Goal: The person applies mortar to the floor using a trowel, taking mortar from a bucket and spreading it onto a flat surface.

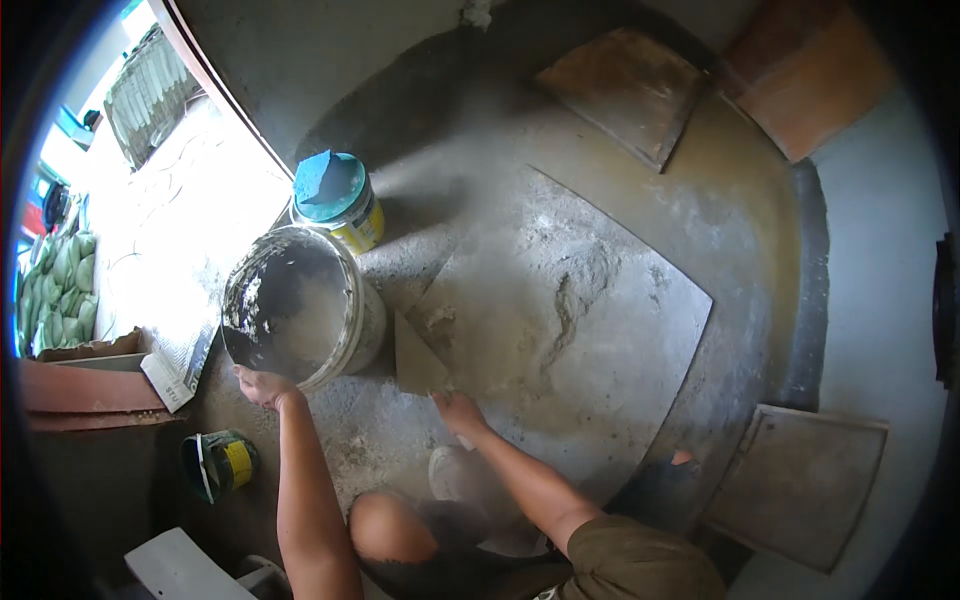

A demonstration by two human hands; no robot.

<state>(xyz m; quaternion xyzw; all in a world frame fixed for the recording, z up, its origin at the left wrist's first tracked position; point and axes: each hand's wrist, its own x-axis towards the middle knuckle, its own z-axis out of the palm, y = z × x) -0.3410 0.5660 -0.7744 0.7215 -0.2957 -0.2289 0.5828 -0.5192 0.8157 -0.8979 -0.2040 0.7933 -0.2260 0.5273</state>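
My left hand (264, 388) is closed around the near rim of a large white bucket (372, 318) that leans with its mouth toward me. Dark and pale crust coats its inside, and hazy grey powder or dust (318, 322) shows within. My right hand (457, 412) pinches the near corner of a thin, flat grey plate (420, 362), right of the bucket. Beyond that plate lies a wide sheet (668, 318) on the floor, strewn with pale powder (572, 295). Airborne dust blurs part of it.
Behind the bucket stands a smaller pail (352, 228) with a teal lid and a blue block (313, 178) on top. Left is a small dark pail (215, 466). Boards (625, 90) lie far right, another panel (800, 480) near right. Green sacks (68, 285) are stacked outside the doorway.
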